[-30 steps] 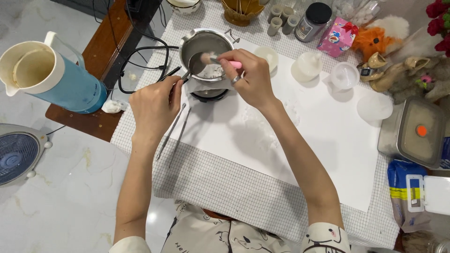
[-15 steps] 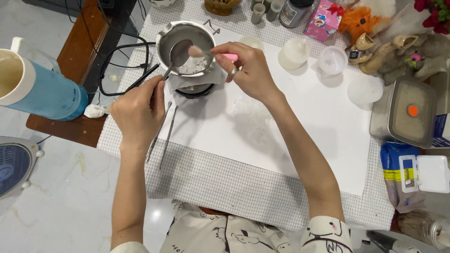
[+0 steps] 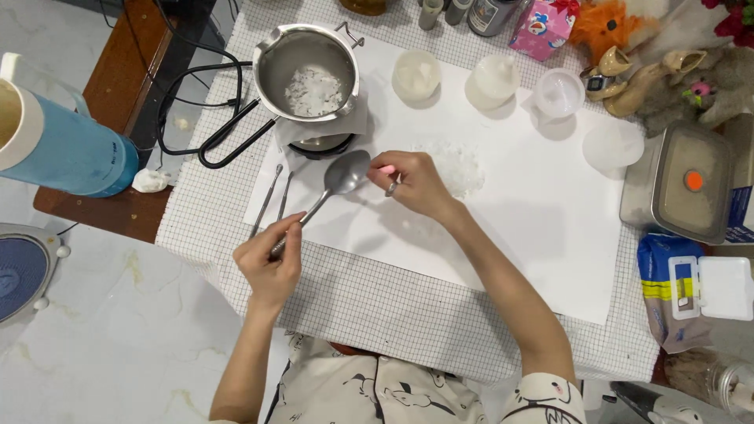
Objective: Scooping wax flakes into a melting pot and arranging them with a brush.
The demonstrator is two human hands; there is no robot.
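Reaching in from the lower left, the left hand (image 3: 271,263) has its forearm running up from the bottom edge and its fingers curled and pinched around the handle end of a metal spoon (image 3: 330,192). The spoon slants up and to the right, its bowl lying over the white sheet (image 3: 503,235), just below the metal pot (image 3: 308,71) that sits on a small burner (image 3: 322,144). White flakes lie in the bottom of the pot, and its black wire handle points down and to the left. Two thin metal tools (image 3: 273,195) lie on the sheet just left of the spoon.

Further right, the right hand (image 3: 412,184) comes in along a forearm that runs diagonally from the lower right. Its fingers are bent and closed on a small pink-tipped tool, which I cannot make out clearly; the fingertips sit right beside the spoon's bowl. A scatter of white flakes (image 3: 459,165) lies on the sheet just beyond the knuckles.

Half a second ago the right hand held the spoon over the pot and the left hand rested near the pot's handle. Now both hands have dropped clear of the pot, and the spoon is in the left hand.
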